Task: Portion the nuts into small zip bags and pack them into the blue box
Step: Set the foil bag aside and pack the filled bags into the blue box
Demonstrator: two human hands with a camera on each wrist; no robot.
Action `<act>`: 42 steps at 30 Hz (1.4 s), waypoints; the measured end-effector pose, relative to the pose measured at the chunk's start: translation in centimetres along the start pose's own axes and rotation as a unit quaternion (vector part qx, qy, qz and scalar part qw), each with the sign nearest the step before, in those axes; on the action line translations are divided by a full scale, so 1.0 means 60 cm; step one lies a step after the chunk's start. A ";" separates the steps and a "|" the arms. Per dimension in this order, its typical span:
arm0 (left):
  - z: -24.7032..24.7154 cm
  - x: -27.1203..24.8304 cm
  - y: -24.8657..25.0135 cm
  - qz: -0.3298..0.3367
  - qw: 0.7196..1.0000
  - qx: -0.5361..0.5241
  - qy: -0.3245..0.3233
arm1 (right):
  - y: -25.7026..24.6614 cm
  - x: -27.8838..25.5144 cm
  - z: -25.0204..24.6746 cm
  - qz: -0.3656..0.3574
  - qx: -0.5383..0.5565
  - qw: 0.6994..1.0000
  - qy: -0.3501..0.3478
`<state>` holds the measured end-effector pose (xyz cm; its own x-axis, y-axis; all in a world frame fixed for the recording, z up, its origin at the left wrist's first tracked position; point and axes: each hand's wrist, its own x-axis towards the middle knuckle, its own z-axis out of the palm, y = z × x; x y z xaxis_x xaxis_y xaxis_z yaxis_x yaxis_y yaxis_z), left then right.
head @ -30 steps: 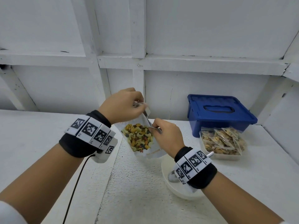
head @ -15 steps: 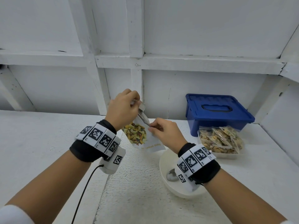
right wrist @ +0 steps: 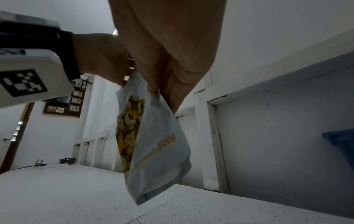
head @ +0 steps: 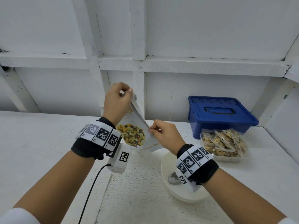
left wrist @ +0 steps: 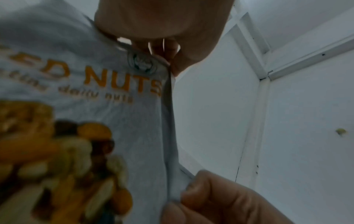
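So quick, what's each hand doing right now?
Left hand: pinching the nut pouch at its top corner.
Right hand: pinching the pouch's edge lower down.

nut pouch [left wrist: 118, 121] printed "NUTS" and "daily nuts" in orange, "500g" near its bottom

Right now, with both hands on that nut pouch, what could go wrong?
The nut pouch hangs tilted in the air, pinched only along its top edge by the left hand and right hand; a slip could drop it. Pulled open too sharply, nuts may miss the white bowl. The blue box has its lid on.
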<state>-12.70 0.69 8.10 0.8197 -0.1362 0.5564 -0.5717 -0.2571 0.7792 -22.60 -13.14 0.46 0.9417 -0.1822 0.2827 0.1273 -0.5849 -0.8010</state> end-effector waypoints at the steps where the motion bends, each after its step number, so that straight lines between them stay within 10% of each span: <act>1: 0.002 0.000 0.001 0.014 1.000 0.020 -0.018 | -0.001 0.000 -0.002 0.010 -0.013 1.000 -0.015; 13: 0.001 -0.030 -0.025 0.135 0.960 0.192 -0.154 | 0.004 0.041 -0.033 0.030 -0.120 0.992 -0.019; 20: -0.026 -0.044 -0.092 -0.155 0.955 0.112 -0.226 | 0.047 0.039 -0.068 0.098 -0.154 0.982 -0.038; 30: -0.012 -0.045 -0.110 -0.283 0.923 0.013 -0.261 | 0.056 0.033 -0.071 0.102 -0.117 0.988 -0.026; 42: -0.001 -0.045 -0.111 -0.060 0.994 0.047 -0.082 | 0.069 0.021 -0.095 0.132 -0.069 0.989 -0.001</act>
<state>-11.14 2.81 1.43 0.8812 -0.2512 0.4004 -0.4696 -0.3685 0.8023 -22.64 -20.27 0.51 0.9373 -0.3412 0.0717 -0.1667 -0.6192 -0.7673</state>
